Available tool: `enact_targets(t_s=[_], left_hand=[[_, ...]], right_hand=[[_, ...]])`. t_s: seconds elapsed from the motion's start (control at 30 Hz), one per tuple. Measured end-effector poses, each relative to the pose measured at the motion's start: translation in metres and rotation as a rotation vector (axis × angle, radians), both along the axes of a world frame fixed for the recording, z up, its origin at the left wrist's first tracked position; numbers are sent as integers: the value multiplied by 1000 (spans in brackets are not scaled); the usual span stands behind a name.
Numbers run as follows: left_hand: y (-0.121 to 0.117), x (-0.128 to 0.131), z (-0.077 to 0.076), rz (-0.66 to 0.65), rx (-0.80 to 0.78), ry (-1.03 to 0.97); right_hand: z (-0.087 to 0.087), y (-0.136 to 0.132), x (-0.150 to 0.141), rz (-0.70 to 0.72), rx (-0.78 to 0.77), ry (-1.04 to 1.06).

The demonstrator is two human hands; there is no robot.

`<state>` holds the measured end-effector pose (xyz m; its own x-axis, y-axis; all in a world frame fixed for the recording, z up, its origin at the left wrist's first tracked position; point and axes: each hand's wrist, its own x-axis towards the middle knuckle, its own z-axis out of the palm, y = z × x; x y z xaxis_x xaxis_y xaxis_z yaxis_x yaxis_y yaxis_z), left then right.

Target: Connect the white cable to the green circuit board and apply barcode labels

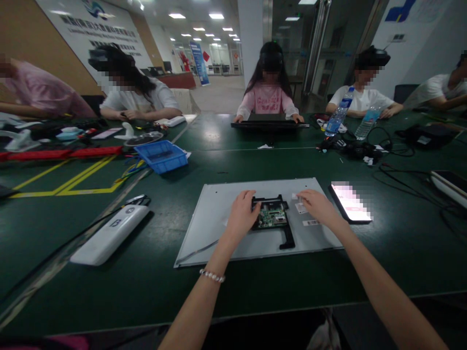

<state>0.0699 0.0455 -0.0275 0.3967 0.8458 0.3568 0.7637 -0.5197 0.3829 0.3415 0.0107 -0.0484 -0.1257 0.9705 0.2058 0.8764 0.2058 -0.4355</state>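
Note:
A flat grey panel (pixel 207 218) lies on the green table before me. On it sits a black plastic bracket (pixel 288 237) around a green circuit board (pixel 272 218). My left hand (pixel 241 214) is at the bracket's left side, its thumb and fingers closed about the upper left edge. My right hand (pixel 319 208) is just right of the bracket, above the panel's white labels (pixel 301 208). Its fingers are drawn together near a small pale patch; whether they pinch it is unclear. A thin cable (pixel 199 251) runs over the panel's lower left part.
A lit phone (pixel 350 203) lies right of the panel. To the left are a white power bank (pixel 111 236) with a cable and a blue tray (pixel 162 156). Bottles (pixel 339 114) and cables stand farther back. Across the table, a person holds a dark panel (pixel 270 124); others sit alongside.

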Motion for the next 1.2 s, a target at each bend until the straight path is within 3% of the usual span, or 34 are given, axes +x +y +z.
enact_targets(t_s=[0.37,0.53,0.63,0.7,0.8,0.97,1.2], left_hand=[[-9,-1,10,-92,-3,73],[-1,-24,22,151,5,101],[4,-45,25,327,-122,181],[5,-58,25,365,-248,210],[2,-72,25,298,-368,183],[-8,-78,28,205,-422,197],[-8,-81,25,239,-406,120]], right_hand=[[0,-14,1,-37,-144,203],[-1,-12,-1,-56,-118,197],[0,-12,2,-89,-129,207],[-1,-12,6,-138,-124,202],[-4,-11,13,-213,-116,178],[-8,-10,17,-247,-91,87],[-6,-10,13,-204,14,31]])
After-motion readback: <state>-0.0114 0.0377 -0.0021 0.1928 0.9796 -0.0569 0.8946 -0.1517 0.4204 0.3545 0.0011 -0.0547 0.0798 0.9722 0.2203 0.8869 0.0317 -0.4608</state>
